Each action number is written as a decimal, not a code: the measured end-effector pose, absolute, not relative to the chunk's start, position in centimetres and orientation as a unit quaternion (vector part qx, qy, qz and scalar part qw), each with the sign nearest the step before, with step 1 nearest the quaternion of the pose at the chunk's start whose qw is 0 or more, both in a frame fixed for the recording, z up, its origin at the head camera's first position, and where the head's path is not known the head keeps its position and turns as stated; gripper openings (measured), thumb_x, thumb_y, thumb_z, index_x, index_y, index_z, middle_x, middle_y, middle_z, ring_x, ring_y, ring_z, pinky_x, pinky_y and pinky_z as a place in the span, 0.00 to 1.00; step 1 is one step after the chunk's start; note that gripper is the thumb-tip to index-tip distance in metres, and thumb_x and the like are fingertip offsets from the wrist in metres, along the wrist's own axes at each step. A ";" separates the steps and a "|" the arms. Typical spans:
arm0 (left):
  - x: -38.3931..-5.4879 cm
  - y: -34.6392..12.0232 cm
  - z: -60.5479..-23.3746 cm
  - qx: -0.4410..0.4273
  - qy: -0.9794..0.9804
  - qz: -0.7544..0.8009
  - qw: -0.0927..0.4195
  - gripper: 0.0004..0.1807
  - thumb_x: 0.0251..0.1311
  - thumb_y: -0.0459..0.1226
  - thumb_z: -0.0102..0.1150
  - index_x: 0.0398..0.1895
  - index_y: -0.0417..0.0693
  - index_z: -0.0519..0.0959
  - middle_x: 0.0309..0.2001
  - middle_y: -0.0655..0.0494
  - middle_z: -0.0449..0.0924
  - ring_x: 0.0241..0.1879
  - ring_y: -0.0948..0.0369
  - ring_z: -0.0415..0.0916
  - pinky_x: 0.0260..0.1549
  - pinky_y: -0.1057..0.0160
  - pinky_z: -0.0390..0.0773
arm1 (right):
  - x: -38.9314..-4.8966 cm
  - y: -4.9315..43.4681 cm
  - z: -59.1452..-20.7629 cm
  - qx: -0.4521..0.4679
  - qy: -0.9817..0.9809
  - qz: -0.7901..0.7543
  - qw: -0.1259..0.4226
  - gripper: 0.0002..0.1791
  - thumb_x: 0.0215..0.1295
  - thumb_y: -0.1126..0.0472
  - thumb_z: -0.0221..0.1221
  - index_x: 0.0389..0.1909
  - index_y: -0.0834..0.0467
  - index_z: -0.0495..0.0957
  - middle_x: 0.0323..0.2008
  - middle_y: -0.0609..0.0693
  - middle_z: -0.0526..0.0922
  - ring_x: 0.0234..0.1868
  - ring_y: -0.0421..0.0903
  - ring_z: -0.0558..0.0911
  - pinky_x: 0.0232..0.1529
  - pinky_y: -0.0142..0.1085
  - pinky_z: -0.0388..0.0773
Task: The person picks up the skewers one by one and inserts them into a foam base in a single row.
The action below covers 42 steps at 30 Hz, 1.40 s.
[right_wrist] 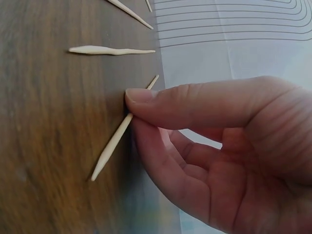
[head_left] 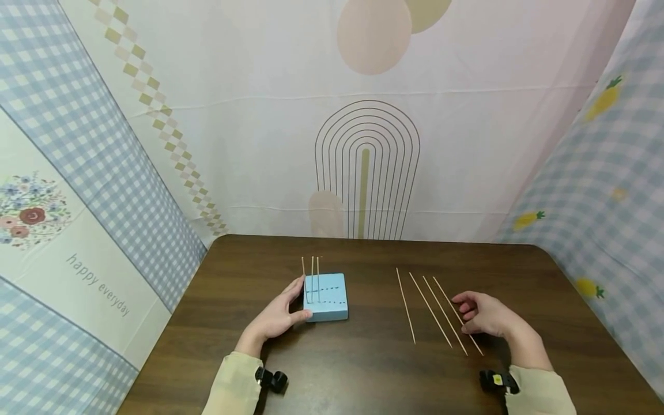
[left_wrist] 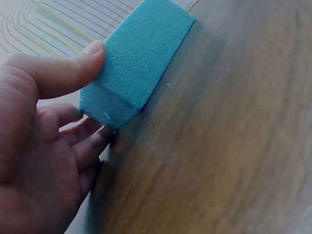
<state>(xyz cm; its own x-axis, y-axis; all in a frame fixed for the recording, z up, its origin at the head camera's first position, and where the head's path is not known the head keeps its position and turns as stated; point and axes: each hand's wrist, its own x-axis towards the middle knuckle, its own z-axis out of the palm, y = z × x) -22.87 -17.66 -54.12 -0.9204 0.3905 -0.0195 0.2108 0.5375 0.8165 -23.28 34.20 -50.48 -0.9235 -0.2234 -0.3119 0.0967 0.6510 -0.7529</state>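
A light-blue foam block (head_left: 325, 316) with rows of small holes lies on the table, and three thin wooden sticks (head_left: 312, 271) stand upright near its left side. My left hand (head_left: 277, 316) grips the block by its left side; in the left wrist view the thumb (left_wrist: 90, 56) presses on its edge and the other fingers lie against its end. To the right, my right hand (head_left: 490, 316) pinches the rightmost of several bamboo skewers between thumb and index finger. The right wrist view shows this skewer (right_wrist: 113, 144) slanting past the fingertips, pointed at its near end.
Other bamboo skewers (head_left: 406, 305) lie spaced apart on the brown wooden table (head_left: 358, 369), between the block and my right hand. A patterned cloth (head_left: 259, 150) hangs behind the table's far edge, and checked cloths hang at both sides.
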 end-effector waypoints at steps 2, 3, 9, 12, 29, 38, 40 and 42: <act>-22.9 -17.6 -54.1 0.174 0.871 0.450 0.098 0.53 0.71 0.48 0.70 0.88 0.43 0.49 0.86 0.41 0.45 0.84 0.44 0.44 0.76 0.35 0.55 | -23.3 34.4 -50.5 -0.042 0.887 -0.419 0.192 0.37 0.50 0.81 0.73 0.65 0.73 0.73 0.46 0.58 0.76 0.45 0.54 0.77 0.37 0.41 0.84; -23.0 -17.6 -54.1 0.173 0.870 0.450 0.100 0.53 0.71 0.48 0.70 0.88 0.44 0.49 0.87 0.42 0.45 0.84 0.45 0.43 0.76 0.36 0.54 | -23.3 34.4 -50.5 -0.045 0.886 -0.421 0.192 0.38 0.51 0.81 0.72 0.65 0.74 0.73 0.46 0.59 0.76 0.45 0.54 0.77 0.37 0.41 0.83; -23.1 -17.4 -54.0 0.174 0.868 0.454 0.105 0.52 0.72 0.48 0.69 0.88 0.46 0.48 0.87 0.45 0.43 0.85 0.47 0.43 0.77 0.38 0.53 | -23.2 35.0 -50.5 -0.053 0.880 -0.429 0.196 0.39 0.52 0.80 0.71 0.67 0.74 0.71 0.46 0.59 0.76 0.44 0.54 0.77 0.37 0.40 0.82; -23.1 -17.4 -54.0 0.174 0.867 0.456 0.104 0.52 0.72 0.48 0.69 0.88 0.45 0.48 0.87 0.43 0.43 0.85 0.46 0.42 0.77 0.36 0.53 | -23.2 35.1 -50.5 -0.060 0.879 -0.430 0.196 0.38 0.51 0.80 0.70 0.67 0.75 0.71 0.45 0.58 0.76 0.43 0.53 0.77 0.36 0.39 0.82; -22.9 -17.5 -54.1 0.175 0.863 0.462 0.104 0.52 0.72 0.48 0.69 0.88 0.45 0.48 0.87 0.43 0.43 0.84 0.45 0.44 0.76 0.35 0.53 | -22.8 35.2 -50.7 -0.066 0.880 -0.431 0.189 0.32 0.65 0.73 0.62 0.68 0.79 0.66 0.41 0.56 0.81 0.37 0.50 0.79 0.35 0.38 0.80; -22.8 -17.6 -54.1 0.172 0.867 0.456 0.102 0.53 0.71 0.48 0.70 0.88 0.45 0.48 0.87 0.42 0.43 0.84 0.44 0.44 0.76 0.35 0.54 | -23.0 34.8 -50.1 -0.067 0.856 -0.475 0.195 0.33 0.73 0.70 0.60 0.74 0.75 0.61 0.45 0.60 0.83 0.41 0.51 0.82 0.38 0.44 0.85; -22.7 -17.6 -54.1 0.171 0.867 0.457 0.103 0.53 0.71 0.48 0.70 0.88 0.45 0.48 0.87 0.42 0.43 0.84 0.44 0.44 0.76 0.36 0.54 | -23.1 34.7 -50.1 -0.077 0.846 -0.492 0.192 0.34 0.74 0.70 0.59 0.76 0.74 0.59 0.47 0.61 0.83 0.42 0.52 0.82 0.38 0.44 0.86; -22.7 -17.6 -54.1 0.170 0.867 0.457 0.100 0.53 0.71 0.48 0.70 0.88 0.45 0.49 0.87 0.42 0.44 0.84 0.44 0.44 0.76 0.35 0.54 | -23.2 34.6 -50.0 -0.081 0.840 -0.504 0.186 0.34 0.75 0.69 0.58 0.77 0.73 0.58 0.48 0.63 0.83 0.43 0.53 0.82 0.38 0.44 0.86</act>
